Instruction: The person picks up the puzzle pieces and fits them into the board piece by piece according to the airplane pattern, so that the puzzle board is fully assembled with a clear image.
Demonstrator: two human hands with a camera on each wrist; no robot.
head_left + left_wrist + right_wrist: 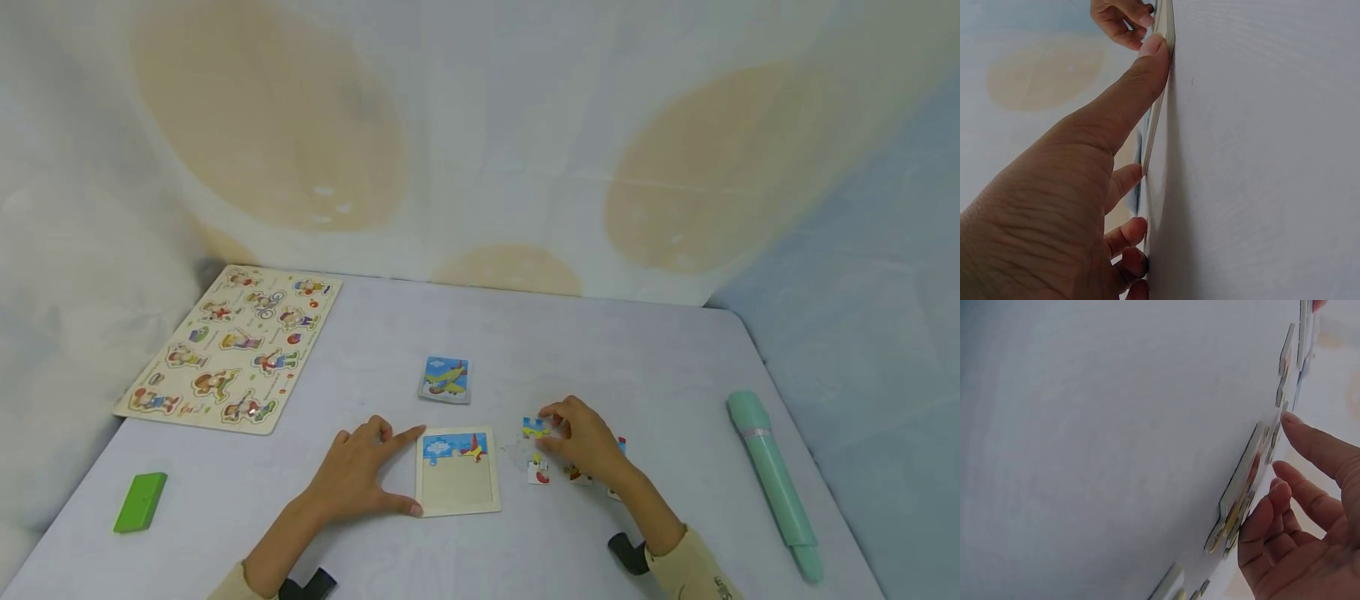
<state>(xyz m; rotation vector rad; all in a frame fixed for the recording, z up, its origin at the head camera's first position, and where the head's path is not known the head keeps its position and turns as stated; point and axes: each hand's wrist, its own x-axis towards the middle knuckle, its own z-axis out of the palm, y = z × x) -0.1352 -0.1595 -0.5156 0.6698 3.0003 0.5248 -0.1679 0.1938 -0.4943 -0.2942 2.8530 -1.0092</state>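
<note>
A wooden puzzle tray [457,493] lies flat, with blue sky pieces [438,448] along its top. My left hand [352,477] holds the tray's left side, index finger at the upper corner and thumb at the lower one; the left wrist view shows the thumb on the tray edge [1160,106]. Right of the tray, my right hand [588,446] has thumb and index finger at a blue and yellow piece [534,428]. A white and red piece [537,470] lies just below. Other pieces are partly hidden under and behind this hand; several stand out edge-on [1241,481] in the right wrist view.
Beyond the tray lies a small aeroplane picture [446,379]. A large board with printed figures [232,350] is at the back left, a green block [140,502] at the left, and a mint-green cylindrical object [776,483] near the right table edge.
</note>
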